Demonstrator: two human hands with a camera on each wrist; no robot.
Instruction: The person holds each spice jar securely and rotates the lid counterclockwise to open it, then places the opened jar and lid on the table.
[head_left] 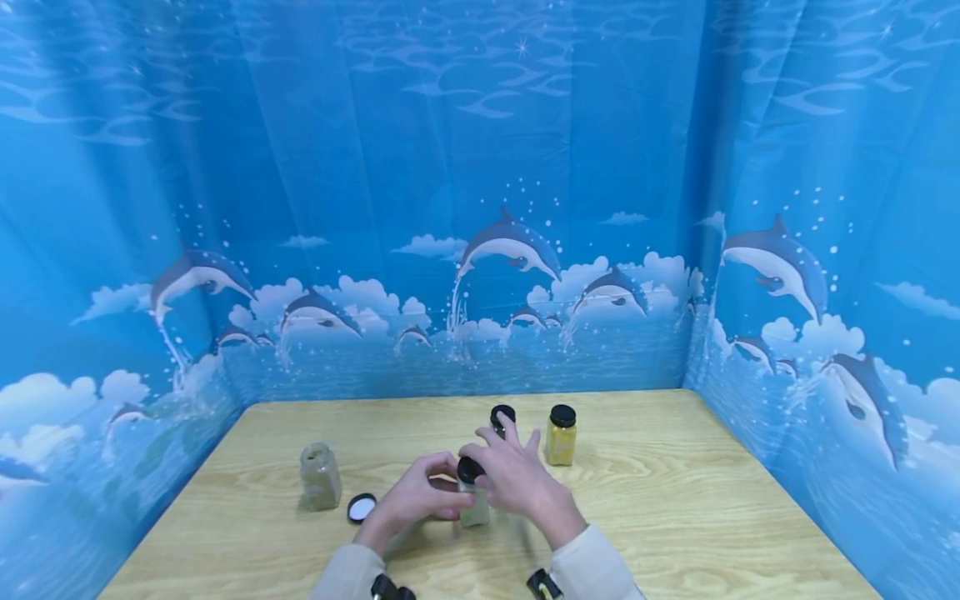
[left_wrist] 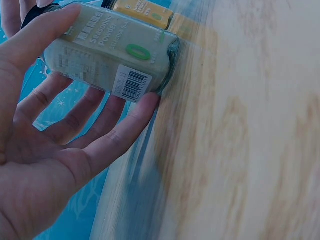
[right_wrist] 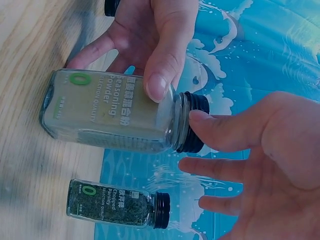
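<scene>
Upright over the wood-grain table stands a glass jar of pale seasoning powder (right_wrist: pixel 95 115), its label and barcode facing my left hand's camera. My left hand (head_left: pixel 423 496) grips this jar, thumb on one side and fingers on the other. At its top, my right hand (head_left: pixel 517 477) pinches the black screw lid (right_wrist: pixel 201 103) with the thumb and a finger hidden behind it. Glass threads show below the lid's edge in the right wrist view. The other right fingers spread outward, near a jar of chopped parsley (right_wrist: pixel 112 202).
A yellow-filled jar (head_left: pixel 561 444) with a black lid stands at the back right. An uncapped glass jar (head_left: pixel 320 479) stands to the left, and a loose black lid (head_left: pixel 362 507) lies white side up beside it. A dolphin-print curtain (head_left: pixel 480 208) surrounds the table (head_left: pixel 675 517).
</scene>
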